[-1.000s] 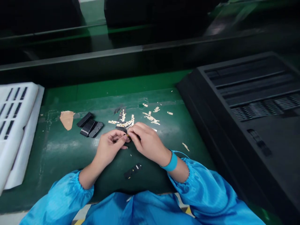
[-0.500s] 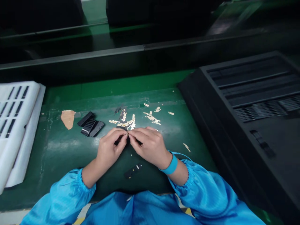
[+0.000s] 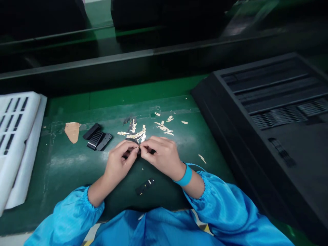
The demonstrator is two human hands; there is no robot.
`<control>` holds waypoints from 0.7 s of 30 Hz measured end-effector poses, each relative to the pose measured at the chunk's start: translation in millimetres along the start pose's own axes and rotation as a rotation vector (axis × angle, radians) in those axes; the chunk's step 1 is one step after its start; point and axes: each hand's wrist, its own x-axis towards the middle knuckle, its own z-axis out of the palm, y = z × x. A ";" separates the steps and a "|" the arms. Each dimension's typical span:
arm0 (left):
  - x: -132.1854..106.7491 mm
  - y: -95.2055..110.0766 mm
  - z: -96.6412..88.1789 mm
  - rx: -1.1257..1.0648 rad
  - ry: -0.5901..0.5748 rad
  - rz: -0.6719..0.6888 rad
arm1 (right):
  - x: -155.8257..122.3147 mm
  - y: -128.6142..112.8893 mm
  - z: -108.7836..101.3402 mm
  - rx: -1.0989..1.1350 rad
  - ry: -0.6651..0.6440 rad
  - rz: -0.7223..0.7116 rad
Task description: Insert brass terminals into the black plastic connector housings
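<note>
Pinching a small part (image 3: 139, 147) between left hand (image 3: 120, 160) and right hand (image 3: 162, 152) – both closed on it, thumbs against forefingers, fingertips meeting, and too much of it covered to tell its shape. Holding it at the near edge of a scatter of cream strips (image 3: 139, 135) on a green tabletop (image 3: 77, 184), with 1 more cream strip well apart to the right. Resting between the forearms, nearer the body: a dark bar (image 3: 142, 189) with pale spots. Lying beyond the left hand: black pieces (image 3: 97, 137) bunched together, then a tan scrap (image 3: 72, 132). Flanked by 2 stacked white trays (image 3: 32, 112) at left – and a large black tray (image 3: 252, 164) at right. Wearing a blue wristband (image 3: 185, 175) on the right wrist.
</note>
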 end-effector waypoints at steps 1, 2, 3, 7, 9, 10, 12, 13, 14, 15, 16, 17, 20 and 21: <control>0.0 -0.7 0.1 -0.080 -0.007 -0.078 | 0.6 0.7 -0.1 0.017 -0.002 0.023; 0.0 -1.5 0.2 -0.161 -0.014 -0.151 | 1.2 1.5 -0.4 0.033 -0.005 0.046; 0.1 -2.2 0.3 -0.234 -0.017 -0.214 | 1.6 2.4 -0.7 0.046 -0.007 0.061; 0.3 -3.0 0.1 -0.296 0.007 -0.280 | 0.5 4.4 -2.0 0.054 -0.021 -0.013; 0.1 -1.9 -0.3 -0.190 0.028 -0.187 | -1.2 3.7 -1.9 0.030 -0.023 -0.070; -0.1 -1.1 -0.5 -0.114 0.036 -0.119 | -2.1 3.0 -1.6 0.019 -0.022 -0.085; -0.4 0.5 -0.9 0.044 0.052 0.032 | -3.6 1.3 -0.6 0.009 -0.010 -0.090; -0.5 1.2 -1.0 0.112 0.058 0.103 | -4.2 0.6 -0.1 0.006 -0.002 -0.084; -0.5 1.7 -1.1 0.167 0.058 0.164 | -4.6 0.0 0.4 0.002 0.006 -0.077; -0.4 2.0 -1.0 0.204 0.053 0.208 | -5.0 -0.4 0.8 -0.004 0.012 -0.067; -0.2 2.2 -0.8 0.222 0.046 0.236 | -5.1 -0.6 1.1 -0.011 0.015 -0.059; -0.1 2.3 -0.6 0.227 0.040 0.246 | -5.2 -0.6 1.3 -0.018 0.014 -0.054; -0.1 1.7 0.5 0.191 0.038 0.206 | -4.2 0.1 1.4 -0.020 -0.002 -0.047; -0.4 1.3 1.0 0.163 0.035 0.168 | -3.5 0.4 1.4 -0.014 -0.007 -0.040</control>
